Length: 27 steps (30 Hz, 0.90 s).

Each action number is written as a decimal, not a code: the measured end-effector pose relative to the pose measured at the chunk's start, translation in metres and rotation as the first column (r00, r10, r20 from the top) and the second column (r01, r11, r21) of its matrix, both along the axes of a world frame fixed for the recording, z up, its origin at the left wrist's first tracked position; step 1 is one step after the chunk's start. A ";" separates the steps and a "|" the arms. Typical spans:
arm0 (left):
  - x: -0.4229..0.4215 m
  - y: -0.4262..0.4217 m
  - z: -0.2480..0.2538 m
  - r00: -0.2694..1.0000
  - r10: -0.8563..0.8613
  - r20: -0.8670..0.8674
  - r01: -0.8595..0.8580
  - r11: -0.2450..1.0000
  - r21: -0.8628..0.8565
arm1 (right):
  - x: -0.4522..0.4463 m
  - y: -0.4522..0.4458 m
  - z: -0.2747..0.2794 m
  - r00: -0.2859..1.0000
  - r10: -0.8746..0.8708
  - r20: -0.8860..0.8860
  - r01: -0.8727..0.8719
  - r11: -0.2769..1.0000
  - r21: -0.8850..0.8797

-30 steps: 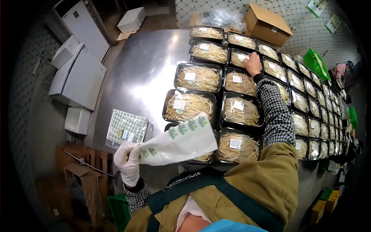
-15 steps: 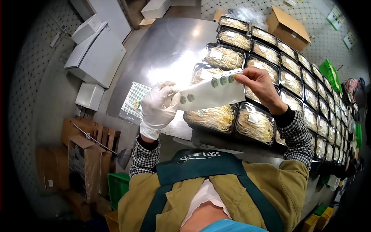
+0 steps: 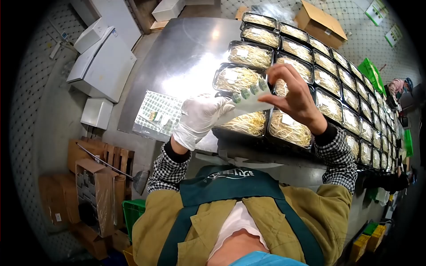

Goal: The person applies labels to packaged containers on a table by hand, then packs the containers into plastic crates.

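My left hand (image 3: 202,117), in a white glove, is closed on a strip of white backing paper with round green stickers (image 3: 249,94). The strip bends, and a row of stickers faces up near its right end. My bare right hand (image 3: 295,95) is at that end, with thumb and forefinger spread wide. Its thumb overlaps the paper's edge; whether it touches I cannot tell. Below and behind the strip stand black trays of bean sprouts (image 3: 290,131), each with a white label. A sheet of green stickers (image 3: 155,111) lies on the steel table (image 3: 177,57) to the left.
Many more sprout trays (image 3: 328,82) stand in rows to the right. A cardboard box (image 3: 321,24) and a green bag (image 3: 372,76) are beyond them. Another person (image 3: 397,88) is at the far right. Cartons (image 3: 95,190) and a broom (image 3: 140,181) are at the lower left.
My right thumb and forefinger have opened from their pinch on the strip's right end. My left hand has moved right along with the strip, which now bends. The view has shifted slightly.
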<state>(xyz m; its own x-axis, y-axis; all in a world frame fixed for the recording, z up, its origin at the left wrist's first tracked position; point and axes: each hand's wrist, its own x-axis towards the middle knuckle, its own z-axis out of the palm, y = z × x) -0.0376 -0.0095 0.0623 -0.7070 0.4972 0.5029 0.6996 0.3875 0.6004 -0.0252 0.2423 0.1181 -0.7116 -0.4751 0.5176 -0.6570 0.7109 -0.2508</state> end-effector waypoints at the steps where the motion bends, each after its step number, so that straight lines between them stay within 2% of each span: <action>1: 0.001 0.002 0.005 0.997 -0.014 -0.080 0.009 0.999 -0.054 | 0.000 -0.008 0.008 0.994 0.048 -0.098 -0.043 0.998 0.054; 4: 0.002 0.011 0.007 0.986 0.001 -0.166 -0.030 0.985 -0.169 | 0.006 -0.021 0.016 0.985 0.172 -0.027 -0.158 0.950 0.270; 7: 0.003 0.017 0.013 0.983 -0.023 -0.183 -0.016 0.979 -0.204 | 0.005 -0.020 0.010 0.976 0.203 -0.075 -0.162 0.915 0.371; 8: 0.004 0.018 0.014 0.978 -0.017 -0.206 -0.030 0.974 -0.223 | 0.008 -0.020 0.009 0.974 0.196 -0.114 -0.143 0.921 0.363; 11: -0.003 0.022 0.006 0.990 -0.087 -0.109 0.062 0.975 -0.215 | 0.012 -0.012 -0.001 0.978 0.210 -0.016 -0.198 0.943 0.267; 12: -0.004 0.023 0.007 0.993 -0.095 -0.068 0.073 0.959 -0.274 | 0.011 -0.005 -0.001 0.959 0.280 0.036 -0.281 0.939 0.198; 13: -0.006 0.023 0.004 0.994 -0.103 -0.033 0.089 0.954 -0.286 | 0.007 0.002 0.004 0.929 0.333 0.161 -0.347 0.935 0.070; 15: -0.008 0.019 0.004 0.993 -0.120 -0.014 0.111 0.951 -0.289 | -0.023 0.044 -0.010 0.909 0.281 0.309 -0.162 0.919 -0.358; 16: -0.008 0.016 0.000 0.992 -0.123 -0.023 0.115 0.967 -0.227 | -0.043 0.070 -0.014 0.885 0.157 0.437 0.131 0.819 -0.558; 17: -0.005 0.010 0.001 0.989 -0.076 0.126 0.103 0.970 -0.220 | -0.067 0.100 -0.018 0.812 0.077 0.578 0.416 0.618 -0.667; 19: -0.002 0.003 0.000 0.993 -0.118 0.023 0.120 0.989 -0.087 | -0.122 0.172 -0.055 0.769 -0.073 0.635 0.604 0.412 -0.682; 20: -0.001 -0.002 0.003 0.989 -0.126 0.083 0.134 0.985 -0.104 | -0.148 0.203 -0.080 0.773 -0.277 0.571 0.626 0.476 -0.617; 21: 0.000 -0.004 -0.001 0.995 -0.095 0.035 0.098 0.991 -0.092 | -0.171 0.227 -0.100 0.755 -0.461 0.465 0.655 0.527 -0.541; 22: 0.001 -0.006 -0.002 0.995 -0.084 0.060 0.088 0.994 -0.063 | -0.187 0.243 -0.109 0.695 -0.586 0.417 0.719 0.570 -0.397; 25: 0.003 -0.016 -0.003 0.998 0.000 0.069 -0.002 1.000 0.021 | -0.214 0.239 -0.124 0.704 -0.575 0.417 0.707 0.622 -0.336; 26: 0.005 -0.023 0.002 0.990 0.056 0.133 -0.054 0.998 -0.021 | -0.214 0.233 -0.128 0.686 -0.533 0.495 0.715 0.622 -0.320; 27: 0.007 -0.032 -0.009 0.966 0.088 0.244 -0.109 0.991 0.074 | -0.195 0.208 -0.113 0.693 -0.492 0.527 0.704 0.618 -0.349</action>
